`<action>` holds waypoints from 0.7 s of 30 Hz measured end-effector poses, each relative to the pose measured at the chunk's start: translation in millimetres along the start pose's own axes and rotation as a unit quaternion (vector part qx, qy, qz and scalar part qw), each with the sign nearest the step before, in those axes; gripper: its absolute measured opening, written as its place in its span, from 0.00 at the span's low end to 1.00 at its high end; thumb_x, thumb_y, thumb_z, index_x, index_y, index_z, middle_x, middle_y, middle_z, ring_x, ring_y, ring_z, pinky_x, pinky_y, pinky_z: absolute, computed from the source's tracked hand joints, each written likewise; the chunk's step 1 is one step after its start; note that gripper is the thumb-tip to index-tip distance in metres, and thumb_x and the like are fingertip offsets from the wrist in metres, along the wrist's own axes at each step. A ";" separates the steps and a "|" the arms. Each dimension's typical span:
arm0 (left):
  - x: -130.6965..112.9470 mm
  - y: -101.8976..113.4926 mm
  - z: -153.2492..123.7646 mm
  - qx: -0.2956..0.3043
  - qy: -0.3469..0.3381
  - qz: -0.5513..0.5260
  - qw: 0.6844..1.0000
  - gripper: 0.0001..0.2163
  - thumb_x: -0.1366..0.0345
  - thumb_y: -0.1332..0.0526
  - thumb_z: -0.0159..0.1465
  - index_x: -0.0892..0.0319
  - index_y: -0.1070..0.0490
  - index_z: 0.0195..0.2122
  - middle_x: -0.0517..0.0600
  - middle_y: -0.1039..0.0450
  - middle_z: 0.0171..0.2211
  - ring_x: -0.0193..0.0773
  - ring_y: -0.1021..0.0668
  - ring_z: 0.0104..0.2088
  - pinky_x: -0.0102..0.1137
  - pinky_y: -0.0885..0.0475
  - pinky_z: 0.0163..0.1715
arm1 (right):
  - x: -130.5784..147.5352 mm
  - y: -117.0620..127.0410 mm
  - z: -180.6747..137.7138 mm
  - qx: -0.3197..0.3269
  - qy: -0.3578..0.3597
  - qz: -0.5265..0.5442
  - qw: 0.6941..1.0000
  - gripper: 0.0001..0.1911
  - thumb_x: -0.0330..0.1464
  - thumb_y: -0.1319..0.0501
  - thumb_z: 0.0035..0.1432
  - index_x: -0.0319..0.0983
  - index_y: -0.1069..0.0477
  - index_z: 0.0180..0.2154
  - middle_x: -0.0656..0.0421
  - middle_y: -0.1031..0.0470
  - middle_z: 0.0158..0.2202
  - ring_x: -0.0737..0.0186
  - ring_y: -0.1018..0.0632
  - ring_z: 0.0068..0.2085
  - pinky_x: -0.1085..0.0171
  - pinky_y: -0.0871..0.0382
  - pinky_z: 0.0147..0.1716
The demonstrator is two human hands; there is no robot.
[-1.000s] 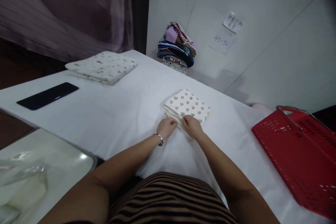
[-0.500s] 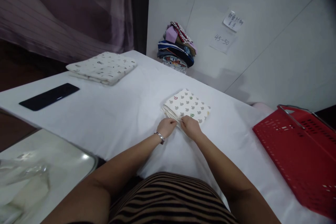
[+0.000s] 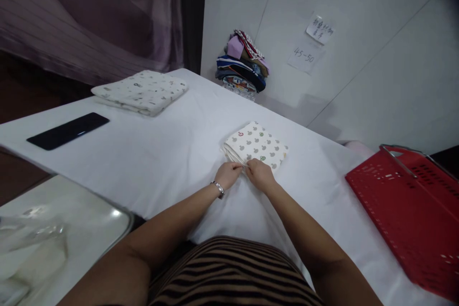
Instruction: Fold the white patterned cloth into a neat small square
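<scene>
A small folded white cloth [image 3: 258, 142], printed with grey, red and green motifs, lies on the white-covered table [image 3: 161, 162] in front of me. My left hand [image 3: 228, 175], with a silver bracelet at the wrist, pinches at the cloth's near edge. Right beside it, my right hand [image 3: 261, 174] is closed on the same edge, its thumb and fingers around the layers. The fingertips of both hands nearly meet at the near corner, where several stacked layers show on the left side. How much each hand grips is partly hidden.
Another folded patterned cloth [image 3: 141, 93] lies at the far left, near a black flat slab [image 3: 68, 131]. A red basket [image 3: 405, 210] stands at the right. Folded clothes [image 3: 242, 64] are piled beyond the table edge by the wall. A pale stool-like surface [image 3: 96, 215] with plastic is lower left.
Almost nothing differs. Both hands stay at the cloth's near edge, with only a very slight shift of the left fingers toward the right hand.
</scene>
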State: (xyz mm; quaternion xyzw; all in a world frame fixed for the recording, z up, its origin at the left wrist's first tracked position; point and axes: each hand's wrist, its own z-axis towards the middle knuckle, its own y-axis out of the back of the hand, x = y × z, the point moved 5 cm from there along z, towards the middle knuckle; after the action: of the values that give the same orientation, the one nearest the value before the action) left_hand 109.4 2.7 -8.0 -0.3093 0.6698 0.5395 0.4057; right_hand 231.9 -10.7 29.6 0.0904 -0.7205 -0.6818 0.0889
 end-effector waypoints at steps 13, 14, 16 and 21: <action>6.3 -6.9 0.2 0.022 -0.001 -0.063 0.998 0.13 0.63 0.45 0.56 0.57 0.24 0.39 0.44 0.25 0.24 0.33 0.26 0.26 0.26 0.32 0.29 | -3.2 -0.3 1.7 -0.002 0.000 0.011 1.000 0.10 0.38 0.49 0.62 0.39 0.34 0.39 0.55 0.29 0.40 0.61 0.29 0.42 0.66 0.40 0.35; 6.3 -6.6 -0.4 0.023 0.001 -0.065 0.998 0.14 0.63 0.45 0.57 0.58 0.24 0.40 0.45 0.25 0.25 0.33 0.26 0.27 0.26 0.32 0.29 | -3.7 -0.1 2.1 -0.002 0.000 0.016 1.000 0.10 0.37 0.49 0.62 0.39 0.34 0.39 0.56 0.29 0.40 0.62 0.29 0.42 0.67 0.40 0.36; 6.0 -5.8 -1.1 0.026 0.002 -0.064 0.998 0.15 0.63 0.44 0.57 0.58 0.24 0.42 0.45 0.25 0.25 0.33 0.26 0.27 0.27 0.32 0.29 | -4.8 0.1 2.6 -0.001 0.002 0.022 1.000 0.09 0.36 0.49 0.62 0.39 0.33 0.38 0.56 0.29 0.39 0.62 0.29 0.41 0.67 0.41 0.36; 8.3 0.8 3.9 -0.001 0.032 -0.098 0.995 0.12 0.65 0.44 0.56 0.59 0.23 0.37 0.46 0.26 0.24 0.32 0.27 0.25 0.25 0.34 0.27 | -6.4 -0.9 2.0 0.002 0.005 0.046 0.999 0.10 0.36 0.49 0.62 0.39 0.33 0.38 0.57 0.29 0.39 0.63 0.29 0.40 0.67 0.42 0.34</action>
State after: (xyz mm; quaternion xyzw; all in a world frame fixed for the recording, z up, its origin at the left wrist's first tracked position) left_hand 105.6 6.9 -15.2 -0.3907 0.6483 0.4876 0.4351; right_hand 237.6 -7.2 28.6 0.0604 -0.7249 -0.6751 0.1232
